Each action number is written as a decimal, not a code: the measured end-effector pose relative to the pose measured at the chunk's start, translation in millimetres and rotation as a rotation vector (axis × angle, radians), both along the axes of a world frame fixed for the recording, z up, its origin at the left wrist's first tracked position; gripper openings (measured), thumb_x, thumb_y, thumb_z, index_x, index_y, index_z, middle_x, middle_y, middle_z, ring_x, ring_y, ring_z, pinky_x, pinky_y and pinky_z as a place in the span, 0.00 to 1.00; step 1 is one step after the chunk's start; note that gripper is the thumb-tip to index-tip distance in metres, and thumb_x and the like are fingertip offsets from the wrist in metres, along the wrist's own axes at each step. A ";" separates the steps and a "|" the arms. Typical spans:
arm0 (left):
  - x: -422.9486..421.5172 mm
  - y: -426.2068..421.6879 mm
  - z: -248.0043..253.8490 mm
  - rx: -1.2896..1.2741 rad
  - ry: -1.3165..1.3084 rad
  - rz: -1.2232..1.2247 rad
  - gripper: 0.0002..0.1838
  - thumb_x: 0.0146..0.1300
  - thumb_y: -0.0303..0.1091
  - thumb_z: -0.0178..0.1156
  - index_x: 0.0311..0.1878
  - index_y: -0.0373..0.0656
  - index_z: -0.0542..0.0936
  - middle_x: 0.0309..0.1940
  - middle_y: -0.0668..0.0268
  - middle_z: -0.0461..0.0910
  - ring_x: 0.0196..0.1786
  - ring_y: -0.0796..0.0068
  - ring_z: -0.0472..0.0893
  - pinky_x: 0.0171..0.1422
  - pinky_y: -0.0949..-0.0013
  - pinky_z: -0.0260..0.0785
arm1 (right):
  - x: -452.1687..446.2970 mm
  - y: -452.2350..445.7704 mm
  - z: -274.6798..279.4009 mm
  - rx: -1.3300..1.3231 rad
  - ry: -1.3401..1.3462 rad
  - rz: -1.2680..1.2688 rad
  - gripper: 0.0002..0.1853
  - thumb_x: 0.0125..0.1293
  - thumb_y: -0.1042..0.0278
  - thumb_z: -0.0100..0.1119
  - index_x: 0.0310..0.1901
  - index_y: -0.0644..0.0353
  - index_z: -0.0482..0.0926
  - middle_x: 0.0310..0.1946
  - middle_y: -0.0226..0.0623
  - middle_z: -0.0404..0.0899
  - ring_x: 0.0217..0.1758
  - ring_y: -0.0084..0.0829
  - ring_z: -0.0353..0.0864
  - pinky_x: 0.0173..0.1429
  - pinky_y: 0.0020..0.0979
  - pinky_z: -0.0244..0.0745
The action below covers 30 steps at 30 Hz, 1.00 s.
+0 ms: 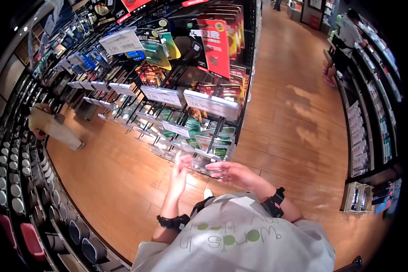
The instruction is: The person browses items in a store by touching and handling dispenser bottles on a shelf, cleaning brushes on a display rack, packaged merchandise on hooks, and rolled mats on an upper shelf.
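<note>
My left hand (pixel 180 172) is raised in front of my body, its fingers stretched up toward the display rack; part of it is washed out by glare. Across from it, my right hand (pixel 235 174) points inward with fingers extended. A gap separates the two hands, and I see nothing held in either. Just beyond them are the rack's lowest hooks, hung with green-and-clear blister packs (pixel 221 149). Higher up hang red carded packs (pixel 215 47) and a yellow-green card pack (pixel 168 43), with white price tags (pixel 213 105) at the hook ends.
Shelves of cups and bins (pixel 79 231) curve along the left. A person (pixel 54 127) stands on that side. Down the right aisle, another person (pixel 347 41) faces a long shelf (pixel 365 113). A small crate (pixel 358 197) sits at its near end. Wooden floor (pixel 294 113) runs between.
</note>
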<state>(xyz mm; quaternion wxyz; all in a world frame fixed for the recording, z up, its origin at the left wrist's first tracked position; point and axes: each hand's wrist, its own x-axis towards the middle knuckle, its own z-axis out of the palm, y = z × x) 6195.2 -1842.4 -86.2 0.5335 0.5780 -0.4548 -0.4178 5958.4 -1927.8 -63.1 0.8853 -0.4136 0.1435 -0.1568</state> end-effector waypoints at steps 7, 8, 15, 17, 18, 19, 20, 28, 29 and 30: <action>84.9 -52.5 18.6 0.079 -0.899 0.114 0.25 0.60 0.34 0.55 0.59 0.33 0.69 0.53 0.46 0.72 0.59 0.47 0.70 0.63 0.54 0.64 | 82.5 -22.2 6.5 -0.718 0.243 -0.333 0.25 0.62 0.73 0.43 0.63 0.64 0.68 0.59 0.37 0.71 0.61 0.33 0.71 0.63 0.33 0.66; 99.4 -61.4 -2.2 0.101 -0.905 0.076 0.28 0.60 0.37 0.55 0.61 0.32 0.68 0.55 0.45 0.72 0.59 0.46 0.70 0.64 0.52 0.62 | 94.6 -27.8 6.9 -1.064 0.441 -0.342 0.26 0.61 0.71 0.46 0.63 0.65 0.67 0.59 0.41 0.70 0.62 0.38 0.70 0.65 0.36 0.64; 117.2 -109.7 -13.7 0.268 -1.118 -0.052 0.28 0.62 0.45 0.54 0.58 0.34 0.72 0.54 0.47 0.74 0.58 0.45 0.71 0.65 0.52 0.61 | 161.0 -57.3 -26.5 -1.469 1.053 -0.062 0.34 0.55 0.59 0.54 0.61 0.73 0.64 0.59 0.55 0.67 0.63 0.48 0.66 0.70 0.41 0.57; 122.7 -121.6 -24.8 0.274 -1.176 -0.087 0.29 0.63 0.48 0.53 0.59 0.35 0.72 0.55 0.50 0.74 0.59 0.48 0.71 0.66 0.51 0.60 | 171.7 -75.9 -71.1 -1.616 1.009 -0.272 0.34 0.55 0.57 0.54 0.61 0.71 0.65 0.58 0.53 0.67 0.63 0.48 0.66 0.69 0.41 0.58; 122.5 -125.5 -21.7 0.310 -1.106 -0.118 0.27 0.63 0.49 0.53 0.58 0.38 0.73 0.56 0.52 0.75 0.60 0.49 0.71 0.66 0.51 0.60 | 174.8 -79.9 -76.7 -1.661 0.997 -0.345 0.34 0.56 0.56 0.54 0.61 0.70 0.65 0.58 0.53 0.68 0.63 0.48 0.66 0.69 0.41 0.58; 122.9 -130.3 -19.6 0.345 -1.036 -0.145 0.26 0.63 0.49 0.52 0.58 0.41 0.75 0.56 0.53 0.75 0.61 0.50 0.70 0.67 0.51 0.59 | 174.9 -83.3 -82.2 -1.645 1.029 -0.327 0.33 0.56 0.55 0.54 0.61 0.68 0.66 0.57 0.52 0.68 0.63 0.48 0.66 0.68 0.41 0.59; 121.7 -130.1 -24.2 0.288 -1.031 -0.086 0.24 0.64 0.50 0.52 0.57 0.45 0.75 0.57 0.54 0.75 0.63 0.51 0.69 0.68 0.52 0.59 | 175.8 -88.2 -87.0 -1.630 1.059 -0.311 0.33 0.56 0.54 0.54 0.61 0.65 0.67 0.56 0.50 0.69 0.62 0.48 0.67 0.67 0.41 0.60; 129.9 -149.4 -37.7 0.255 -1.161 -0.282 0.27 0.62 0.51 0.54 0.60 0.47 0.73 0.58 0.54 0.74 0.64 0.49 0.68 0.69 0.49 0.58 | 185.1 -88.4 -89.0 -1.556 1.142 -0.124 0.23 0.56 0.56 0.55 0.48 0.65 0.77 0.46 0.52 0.77 0.53 0.46 0.75 0.60 0.42 0.68; 129.7 -149.0 -33.8 0.322 -1.122 -0.301 0.27 0.61 0.52 0.54 0.60 0.47 0.73 0.58 0.54 0.74 0.65 0.49 0.67 0.69 0.49 0.58 | 181.4 -88.4 -96.9 -1.547 1.148 -0.127 0.23 0.56 0.56 0.55 0.48 0.65 0.77 0.46 0.52 0.77 0.53 0.46 0.75 0.60 0.42 0.68; 135.0 -151.9 -46.4 0.262 -1.157 -0.291 0.28 0.61 0.46 0.56 0.63 0.46 0.70 0.59 0.51 0.72 0.64 0.50 0.68 0.68 0.51 0.60 | 178.4 -87.9 -96.3 -1.454 1.011 -0.293 0.20 0.55 0.59 0.56 0.45 0.65 0.78 0.45 0.53 0.77 0.50 0.47 0.76 0.58 0.42 0.69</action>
